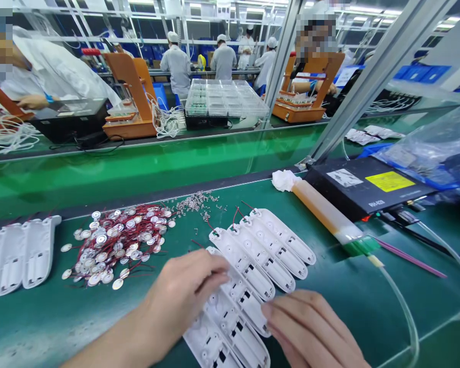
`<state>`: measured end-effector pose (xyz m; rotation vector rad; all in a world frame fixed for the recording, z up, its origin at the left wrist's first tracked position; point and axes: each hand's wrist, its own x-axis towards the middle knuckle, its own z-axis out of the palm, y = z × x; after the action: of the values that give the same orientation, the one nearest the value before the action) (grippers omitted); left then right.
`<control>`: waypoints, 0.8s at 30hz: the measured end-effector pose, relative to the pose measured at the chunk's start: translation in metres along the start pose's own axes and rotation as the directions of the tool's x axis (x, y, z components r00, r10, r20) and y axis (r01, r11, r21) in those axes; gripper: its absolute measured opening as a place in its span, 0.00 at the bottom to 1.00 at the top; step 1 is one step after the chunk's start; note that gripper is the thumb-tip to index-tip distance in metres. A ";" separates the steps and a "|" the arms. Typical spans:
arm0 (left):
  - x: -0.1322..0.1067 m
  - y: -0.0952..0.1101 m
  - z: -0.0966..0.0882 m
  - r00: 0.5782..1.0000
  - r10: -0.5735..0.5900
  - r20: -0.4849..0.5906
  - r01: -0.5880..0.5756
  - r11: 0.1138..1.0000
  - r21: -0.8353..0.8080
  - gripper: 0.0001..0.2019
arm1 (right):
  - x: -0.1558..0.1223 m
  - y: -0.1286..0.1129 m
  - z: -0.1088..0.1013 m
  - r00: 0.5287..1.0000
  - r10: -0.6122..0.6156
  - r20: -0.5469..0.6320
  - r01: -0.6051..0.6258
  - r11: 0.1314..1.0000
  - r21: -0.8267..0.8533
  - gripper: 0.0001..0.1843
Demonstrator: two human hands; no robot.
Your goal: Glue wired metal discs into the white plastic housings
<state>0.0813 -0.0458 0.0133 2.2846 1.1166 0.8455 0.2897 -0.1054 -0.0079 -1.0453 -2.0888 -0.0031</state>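
Note:
My left hand [189, 289] is over the upper part of a row of white plastic shells [249, 301], its thumb and fingers drawn together in a pinch. What lies between these fingertips is hidden. At the rounded lower end of one shell, the fingers of my right hand [310, 327] are stretched out side by side, fingertips at the shell's edge. Several shells lie side by side, hollow side up, and red wires [235, 217] stick out at the top of some. Left of my hands is a heap of round metal discs with red wires [115, 240].
Small metal parts [193, 202] lie scattered behind the shells. More white shells [21, 255] are at the far left. A glue-filled syringe [322, 207] leans against a black control box [368, 184] at right. Beyond the green ledge [138, 171], people work near orange fixtures [128, 97].

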 end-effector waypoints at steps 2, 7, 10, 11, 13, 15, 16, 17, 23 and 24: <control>-0.010 0.008 0.006 0.996 0.086 0.012 -0.086 0.995 0.058 0.05 | 0.015 -0.003 0.004 0.998 0.017 -0.067 -0.017 1.000 0.004 0.08; -0.026 0.017 0.012 0.982 0.150 0.114 -0.160 0.983 0.089 0.09 | 0.025 -0.007 0.020 0.996 -0.021 -0.091 0.029 0.995 0.093 0.17; -0.021 0.005 0.009 0.982 0.142 0.121 -0.154 0.984 0.092 0.08 | 0.023 -0.002 0.019 0.996 -0.043 -0.080 0.048 0.997 0.053 0.18; -0.015 -0.004 0.007 0.990 0.091 0.106 -0.105 0.986 0.131 0.08 | 0.023 0.002 0.015 0.996 -0.042 -0.073 0.044 0.999 0.030 0.17; -0.001 -0.027 0.000 0.994 -0.083 0.073 0.060 0.962 0.268 0.10 | 0.021 0.010 0.006 0.999 -0.002 -0.037 0.002 1.000 -0.022 0.15; 0.014 -0.052 -0.007 0.974 -0.211 0.079 0.167 0.912 0.374 0.12 | 0.015 0.020 -0.006 0.998 0.065 0.004 -0.064 0.996 -0.063 0.13; 0.020 -0.064 -0.010 0.969 -0.227 0.092 0.176 0.907 0.383 0.11 | 0.011 0.025 -0.011 0.996 0.083 0.019 -0.081 0.994 -0.077 0.13; 0.025 -0.073 -0.012 0.967 -0.232 0.109 0.175 0.908 0.380 0.11 | 0.004 0.030 -0.016 0.995 0.092 0.033 -0.089 0.992 -0.089 0.13; 0.027 -0.092 -0.013 0.969 -0.217 0.118 0.175 0.940 0.292 0.12 | -0.035 0.060 -0.027 0.998 0.038 0.056 -0.028 0.983 -0.179 0.11; 0.026 -0.091 -0.014 0.969 -0.222 0.107 0.185 0.943 0.277 0.12 | -0.037 0.063 -0.026 0.998 0.025 0.054 -0.014 0.980 -0.198 0.12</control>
<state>0.0357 0.0290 -0.0260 2.3409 1.4465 0.4749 0.3625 -0.0969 -0.0339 -1.1964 -2.1621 -0.1762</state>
